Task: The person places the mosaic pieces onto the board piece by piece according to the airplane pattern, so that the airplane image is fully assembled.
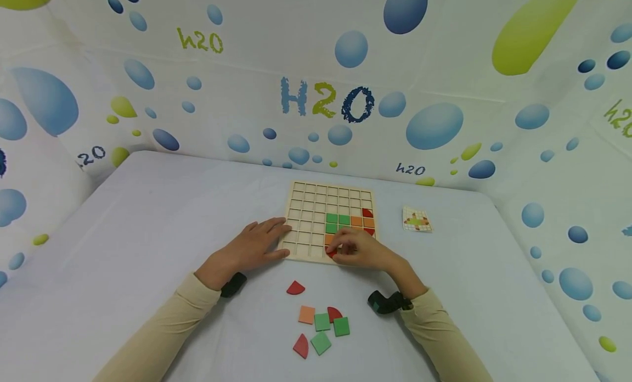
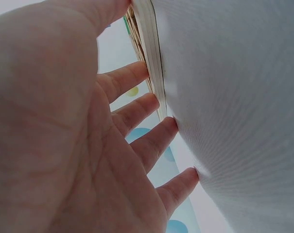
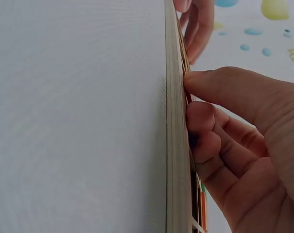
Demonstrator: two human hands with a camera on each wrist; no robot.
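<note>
A wooden grid board (image 1: 308,217) lies on the table, with green tiles (image 1: 338,223), orange tiles (image 1: 362,222) and a red quarter-circle tile (image 1: 367,212) set in its cells. My left hand (image 1: 254,245) rests at the board's left edge, fingers spread; its fingertips meet the edge and the cloth in the left wrist view. At the board's near side my right hand (image 1: 362,249) has its fingers curled, with thumb and fingertips on another red quarter-circle tile (image 1: 331,254) in a front-row cell. The right hand partly covers that tile and the cells around it.
In front of the board lie loose tiles: a red quarter-circle (image 1: 295,287), an orange square (image 1: 306,315), several green squares (image 1: 341,326) and more red pieces (image 1: 301,346). A small pattern card (image 1: 417,219) lies right of the board. A printed cloth wall (image 1: 257,58) stands behind.
</note>
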